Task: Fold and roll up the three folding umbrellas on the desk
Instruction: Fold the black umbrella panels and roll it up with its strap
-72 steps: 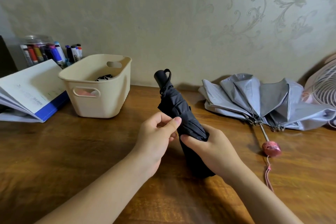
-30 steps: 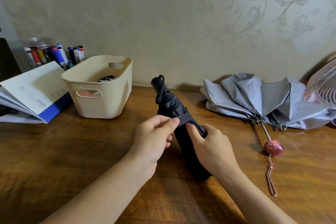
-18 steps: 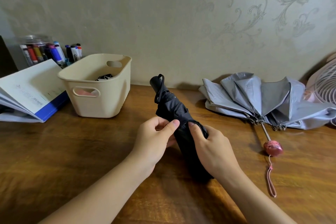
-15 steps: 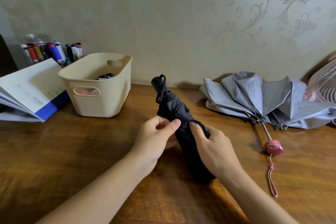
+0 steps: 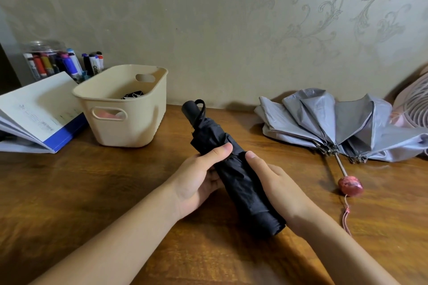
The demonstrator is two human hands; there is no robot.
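Brown wooden desk (image 5: 92, 192) against a wall, 1 cream plastic basket (image 5: 129, 127) at back left, open blue-covered book (image 5: 34, 104) just beside it, 1 half-collapsed grey folding umbrella (image 5: 324, 120) at back right, its pink handle (image 5: 350, 185) and cord (image 5: 346, 217) towards the near edge, pink fan (image 5: 414, 104) at far right.

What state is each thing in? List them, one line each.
black umbrella: rolled up, gripped by both hands
left hand: holds the black umbrella
right hand: holds the black umbrella
grey umbrella: unrolled, canopy splayed loose on the desk
basket: upright, something dark inside
book: lying open
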